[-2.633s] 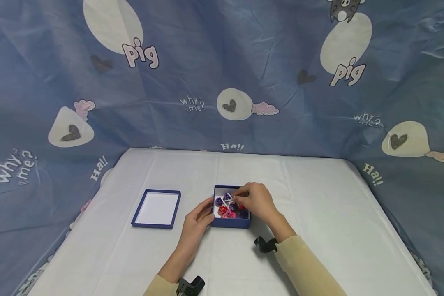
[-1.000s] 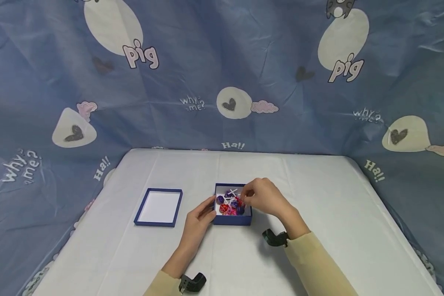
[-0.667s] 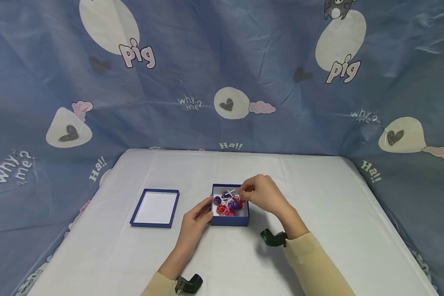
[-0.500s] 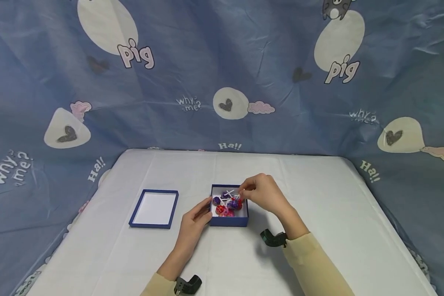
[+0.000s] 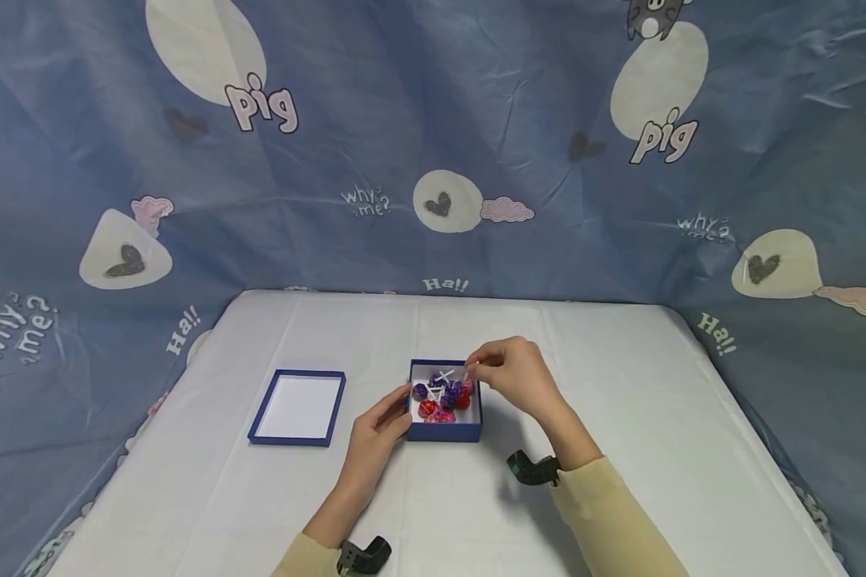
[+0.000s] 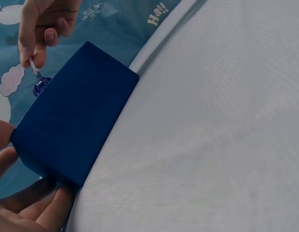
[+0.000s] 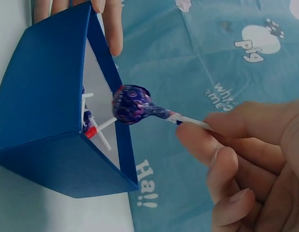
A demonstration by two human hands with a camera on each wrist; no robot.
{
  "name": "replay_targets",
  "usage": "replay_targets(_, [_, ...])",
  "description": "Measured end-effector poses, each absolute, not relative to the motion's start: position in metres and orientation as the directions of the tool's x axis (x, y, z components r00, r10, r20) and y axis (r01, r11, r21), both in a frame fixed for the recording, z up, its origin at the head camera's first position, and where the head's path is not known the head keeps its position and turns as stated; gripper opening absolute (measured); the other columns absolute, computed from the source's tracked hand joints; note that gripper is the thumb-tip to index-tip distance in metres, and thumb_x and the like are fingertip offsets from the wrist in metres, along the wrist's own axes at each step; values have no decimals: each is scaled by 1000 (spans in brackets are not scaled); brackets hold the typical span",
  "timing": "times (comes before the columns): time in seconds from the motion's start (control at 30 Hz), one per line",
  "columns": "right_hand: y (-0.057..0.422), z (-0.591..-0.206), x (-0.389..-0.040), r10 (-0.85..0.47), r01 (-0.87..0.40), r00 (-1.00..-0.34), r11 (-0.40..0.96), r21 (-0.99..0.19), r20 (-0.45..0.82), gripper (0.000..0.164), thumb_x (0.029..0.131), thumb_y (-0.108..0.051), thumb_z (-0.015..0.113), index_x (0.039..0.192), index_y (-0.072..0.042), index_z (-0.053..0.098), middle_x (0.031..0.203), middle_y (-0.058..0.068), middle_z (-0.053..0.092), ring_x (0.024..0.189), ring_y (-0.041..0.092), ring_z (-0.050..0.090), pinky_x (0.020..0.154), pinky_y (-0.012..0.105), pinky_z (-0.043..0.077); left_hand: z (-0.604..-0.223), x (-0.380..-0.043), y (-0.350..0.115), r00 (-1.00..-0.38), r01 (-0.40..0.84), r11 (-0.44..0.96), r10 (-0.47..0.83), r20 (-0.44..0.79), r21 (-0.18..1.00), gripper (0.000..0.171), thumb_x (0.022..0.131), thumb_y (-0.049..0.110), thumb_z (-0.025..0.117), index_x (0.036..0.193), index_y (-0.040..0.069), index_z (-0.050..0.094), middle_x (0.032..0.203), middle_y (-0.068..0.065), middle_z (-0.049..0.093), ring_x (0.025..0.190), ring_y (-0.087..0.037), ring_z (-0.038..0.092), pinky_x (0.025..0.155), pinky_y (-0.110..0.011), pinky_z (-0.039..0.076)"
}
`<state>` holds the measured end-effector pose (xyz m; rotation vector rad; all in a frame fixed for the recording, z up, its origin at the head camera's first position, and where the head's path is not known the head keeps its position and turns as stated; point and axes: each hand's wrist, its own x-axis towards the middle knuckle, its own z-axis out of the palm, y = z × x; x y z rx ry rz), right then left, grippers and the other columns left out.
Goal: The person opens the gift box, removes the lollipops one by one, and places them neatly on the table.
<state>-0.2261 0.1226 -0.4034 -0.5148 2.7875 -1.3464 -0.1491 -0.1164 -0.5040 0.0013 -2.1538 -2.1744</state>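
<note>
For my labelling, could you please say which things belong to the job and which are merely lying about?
Job: purple lollipop, pinched by right hand; blue box, touched by left hand; lollipops inside.
Lying about: likely lid, untouched; backdrop behind.

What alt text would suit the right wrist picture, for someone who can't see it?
A right hand pinches a purple-wrapped lollipop by its white stick at the mouth of an open blue box. Other white sticks show inside, and the left hand touches the box's side; printed blue cloth lies behind.

Soft shadows mark the bright tabletop (image 5: 621,385) — left wrist view dimmer.
</note>
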Motion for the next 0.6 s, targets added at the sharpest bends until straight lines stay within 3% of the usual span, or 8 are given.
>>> replay_targets(0.33, [135, -404, -224, -209, -278, -959, 555, -784, 192, 4, 89, -19, 76, 89, -20, 80, 77, -9, 73, 64, 16, 67, 57, 37, 55, -506, -150, -116, -998, 47, 18, -48, 48, 999, 45, 96, 6, 67, 139, 18, 62, 142, -11, 56, 131, -26, 54, 104, -25, 47])
replay_targets(0.6, [144, -402, -224, -158, -239, -971, 559, -794, 181, 6, 90, -22, 76, 86, -27, 78, 79, -10, 73, 70, 22, 68, 59, 38, 55, -505, -149, -117, -998, 34, 34, -51, 35, 999, 44, 96, 10, 68, 138, 20, 62, 143, -10, 56, 132, -25, 53, 104, -25, 47])
